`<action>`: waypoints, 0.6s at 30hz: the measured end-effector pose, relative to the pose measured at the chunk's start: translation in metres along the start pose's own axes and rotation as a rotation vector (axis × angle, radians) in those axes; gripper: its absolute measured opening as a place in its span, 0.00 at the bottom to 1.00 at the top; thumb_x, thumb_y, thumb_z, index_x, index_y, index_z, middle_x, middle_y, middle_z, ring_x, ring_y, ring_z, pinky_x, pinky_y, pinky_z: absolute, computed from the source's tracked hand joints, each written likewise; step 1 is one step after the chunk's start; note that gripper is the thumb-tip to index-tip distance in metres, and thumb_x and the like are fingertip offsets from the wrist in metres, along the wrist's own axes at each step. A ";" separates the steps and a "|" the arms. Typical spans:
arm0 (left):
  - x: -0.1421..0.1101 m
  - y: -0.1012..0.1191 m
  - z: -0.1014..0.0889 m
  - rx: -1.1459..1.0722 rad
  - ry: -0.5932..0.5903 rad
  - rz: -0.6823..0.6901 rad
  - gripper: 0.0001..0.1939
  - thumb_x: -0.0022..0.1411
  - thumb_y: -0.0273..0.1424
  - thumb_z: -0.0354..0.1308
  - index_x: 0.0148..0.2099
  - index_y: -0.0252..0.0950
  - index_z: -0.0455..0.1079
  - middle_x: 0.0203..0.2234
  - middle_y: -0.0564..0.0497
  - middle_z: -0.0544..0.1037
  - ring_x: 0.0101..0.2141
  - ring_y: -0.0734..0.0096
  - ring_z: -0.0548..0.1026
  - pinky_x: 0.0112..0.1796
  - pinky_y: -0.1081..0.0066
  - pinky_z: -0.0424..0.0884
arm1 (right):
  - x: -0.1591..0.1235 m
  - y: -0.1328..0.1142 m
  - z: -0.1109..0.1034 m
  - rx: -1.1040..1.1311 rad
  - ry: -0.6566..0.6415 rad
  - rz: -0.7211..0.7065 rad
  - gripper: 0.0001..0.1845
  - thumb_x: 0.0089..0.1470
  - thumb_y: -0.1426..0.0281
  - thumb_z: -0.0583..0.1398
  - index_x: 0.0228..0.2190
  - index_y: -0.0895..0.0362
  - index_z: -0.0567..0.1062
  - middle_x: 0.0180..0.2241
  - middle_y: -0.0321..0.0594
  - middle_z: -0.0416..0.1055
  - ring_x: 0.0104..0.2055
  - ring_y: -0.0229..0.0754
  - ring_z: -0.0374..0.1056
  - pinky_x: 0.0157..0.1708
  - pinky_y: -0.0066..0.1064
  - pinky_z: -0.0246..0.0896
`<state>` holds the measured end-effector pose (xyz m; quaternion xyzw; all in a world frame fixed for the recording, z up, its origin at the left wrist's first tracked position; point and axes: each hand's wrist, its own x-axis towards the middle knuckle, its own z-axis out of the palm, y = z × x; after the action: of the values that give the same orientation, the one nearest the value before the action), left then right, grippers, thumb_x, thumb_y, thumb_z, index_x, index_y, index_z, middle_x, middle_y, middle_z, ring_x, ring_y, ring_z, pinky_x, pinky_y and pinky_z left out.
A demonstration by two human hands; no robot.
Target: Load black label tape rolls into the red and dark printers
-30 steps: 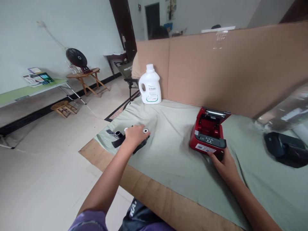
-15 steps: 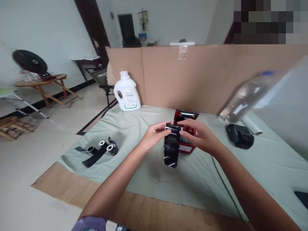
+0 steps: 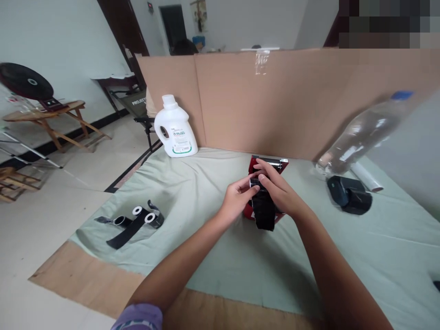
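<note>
Between both hands is a black paper roll (image 3: 264,208) with a white core end, its loose strip hanging down towards me. My left hand (image 3: 237,198) pinches the roll's left end between thumb and fingers. My right hand (image 3: 280,188) closes on its right side, fingers over the top. Just behind and below stands a red printer (image 3: 249,211) with its lid (image 3: 275,162) raised. The hands and the strip hide much of the printer's inside.
Several black rolls (image 3: 137,220) lie at the left of the green cloth (image 3: 213,256). A white detergent bottle (image 3: 177,130) stands at the back left. Cardboard (image 3: 268,105) rises behind. At right are a clear plastic bottle (image 3: 364,128), a black device (image 3: 349,195) and a clear roll (image 3: 367,178).
Both hands have carried the black roll to the right, over the printer. The right fingers have shifted further across the top of the roll. The camera view has shifted slightly.
</note>
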<state>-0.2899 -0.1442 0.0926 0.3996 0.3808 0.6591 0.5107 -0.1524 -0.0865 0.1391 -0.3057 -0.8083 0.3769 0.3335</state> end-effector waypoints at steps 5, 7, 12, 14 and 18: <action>0.000 0.005 -0.002 0.065 0.052 0.016 0.30 0.55 0.37 0.70 0.59 0.33 0.75 0.37 0.48 0.81 0.41 0.67 0.76 0.46 0.68 0.70 | -0.002 -0.002 -0.016 -0.162 -0.026 0.041 0.16 0.60 0.60 0.59 0.46 0.54 0.77 0.44 0.42 0.77 0.41 0.46 0.72 0.42 0.38 0.67; -0.001 0.008 -0.003 0.128 0.084 0.014 0.31 0.56 0.36 0.69 0.61 0.33 0.74 0.31 0.53 0.78 0.35 0.72 0.74 0.41 0.71 0.70 | -0.004 -0.003 -0.023 -0.206 -0.028 0.048 0.17 0.57 0.60 0.61 0.45 0.56 0.77 0.39 0.42 0.77 0.35 0.44 0.70 0.35 0.35 0.65; -0.007 0.011 0.002 0.144 0.090 -0.056 0.41 0.57 0.32 0.68 0.70 0.34 0.60 0.33 0.53 0.76 0.33 0.76 0.72 0.36 0.74 0.69 | -0.004 0.003 -0.035 -0.261 -0.098 0.064 0.17 0.57 0.61 0.61 0.45 0.55 0.78 0.34 0.39 0.77 0.31 0.42 0.68 0.32 0.33 0.62; -0.014 0.010 0.006 0.138 0.073 -0.145 0.49 0.56 0.31 0.69 0.75 0.36 0.49 0.35 0.52 0.77 0.31 0.75 0.72 0.33 0.74 0.69 | -0.002 0.012 -0.039 -0.300 -0.105 0.106 0.16 0.57 0.62 0.61 0.45 0.55 0.79 0.33 0.39 0.78 0.31 0.43 0.69 0.32 0.33 0.61; -0.033 0.006 0.016 0.256 -0.007 -0.210 0.45 0.59 0.29 0.64 0.74 0.39 0.48 0.30 0.54 0.77 0.25 0.78 0.69 0.30 0.75 0.68 | 0.004 0.038 -0.039 -0.452 -0.096 0.189 0.12 0.57 0.66 0.61 0.41 0.56 0.80 0.35 0.42 0.78 0.36 0.46 0.70 0.37 0.36 0.63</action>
<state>-0.2718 -0.1757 0.0996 0.4216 0.4996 0.5468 0.5232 -0.1154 -0.0478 0.1289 -0.4285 -0.8548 0.2299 0.1812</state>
